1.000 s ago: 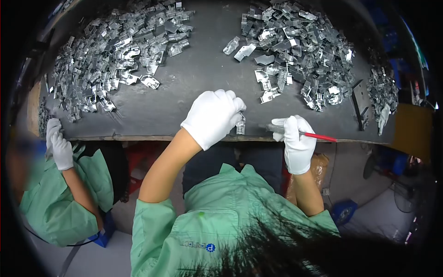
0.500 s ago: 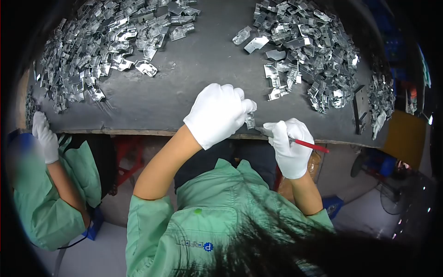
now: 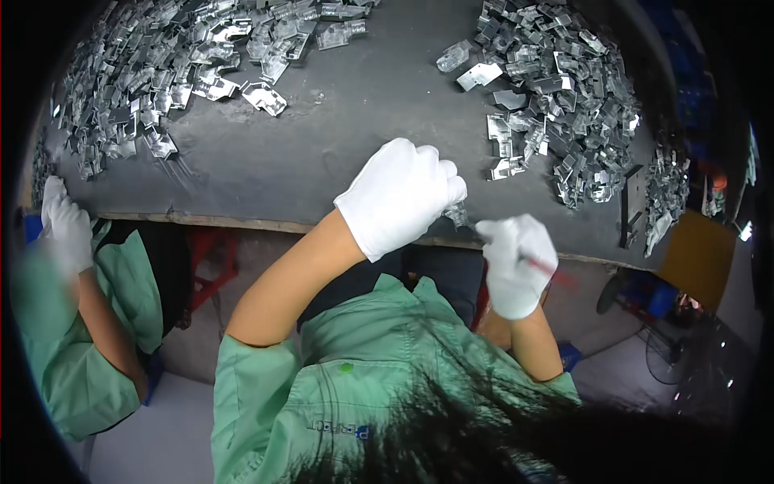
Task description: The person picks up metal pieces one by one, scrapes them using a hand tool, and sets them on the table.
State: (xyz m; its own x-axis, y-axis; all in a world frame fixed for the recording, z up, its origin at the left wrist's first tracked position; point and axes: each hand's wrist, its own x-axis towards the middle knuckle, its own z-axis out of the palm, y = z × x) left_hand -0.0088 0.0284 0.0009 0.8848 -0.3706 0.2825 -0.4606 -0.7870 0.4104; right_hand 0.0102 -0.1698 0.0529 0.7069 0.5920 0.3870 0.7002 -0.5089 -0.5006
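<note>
My left hand point(image 3: 403, 194), in a white glove, is closed on a small metal part point(image 3: 456, 213) near the table's front edge; the part sticks out below the fingers. Just to its right, my right hand point(image 3: 520, 262), also gloved, is closed round a red-handled tool point(image 3: 555, 273). The tool is smeared by motion and its tip cannot be made out. Heaps of shiny metal parts lie beyond my hands, one point(image 3: 129, 89) at the left and one point(image 3: 564, 97) at the right.
A co-worker's gloved hand point(image 3: 66, 226) rests at the table's left front edge. Toward the right end of the dark table point(image 3: 363, 105) are a dark strip point(image 3: 625, 208) and a smaller heap of parts point(image 3: 666, 189). Under the table stands a red frame point(image 3: 211, 270).
The view has shifted. My right hand has come closer to the metal part and turned, its red tool now blurred. My left hand still holds the part.
</note>
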